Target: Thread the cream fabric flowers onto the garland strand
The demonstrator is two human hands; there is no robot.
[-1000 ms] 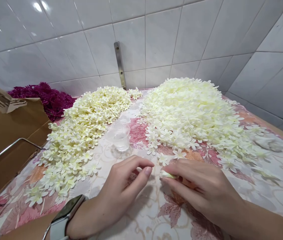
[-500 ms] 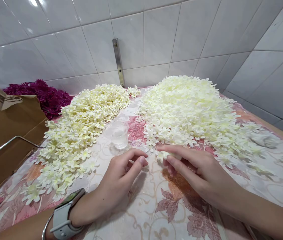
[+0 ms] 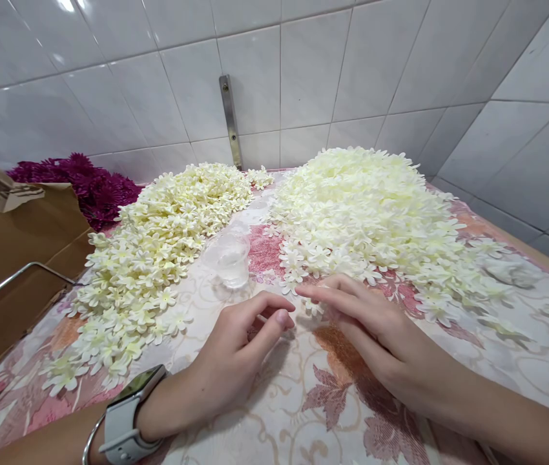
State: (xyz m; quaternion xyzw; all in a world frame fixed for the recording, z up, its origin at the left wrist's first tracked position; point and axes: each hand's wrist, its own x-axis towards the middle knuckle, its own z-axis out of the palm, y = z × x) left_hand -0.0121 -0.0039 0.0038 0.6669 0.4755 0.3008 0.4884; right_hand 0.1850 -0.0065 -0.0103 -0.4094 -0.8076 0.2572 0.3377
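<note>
A white flower [image 3: 312,309] lies partly hidden under the outstretched fingers of the right hand [image 3: 376,329], whose grip I cannot tell; the left hand [image 3: 236,345] curls narrowly beside it, contents unclear; beyond the hands, a cream pile [image 3: 158,258] and a whiter pile [image 3: 362,213] flank clear plastic [image 3: 230,261].

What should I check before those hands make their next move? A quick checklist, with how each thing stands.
1. Left hand and right hand apart: cannot tell; their fingertips nearly meet.
2. Small white flower fully visible: not ok; the right hand partly covers it.
3. Left flower heap separate from right flower heap: ok; tablecloth shows between.
4. Clear container's contents: cannot tell.
</note>
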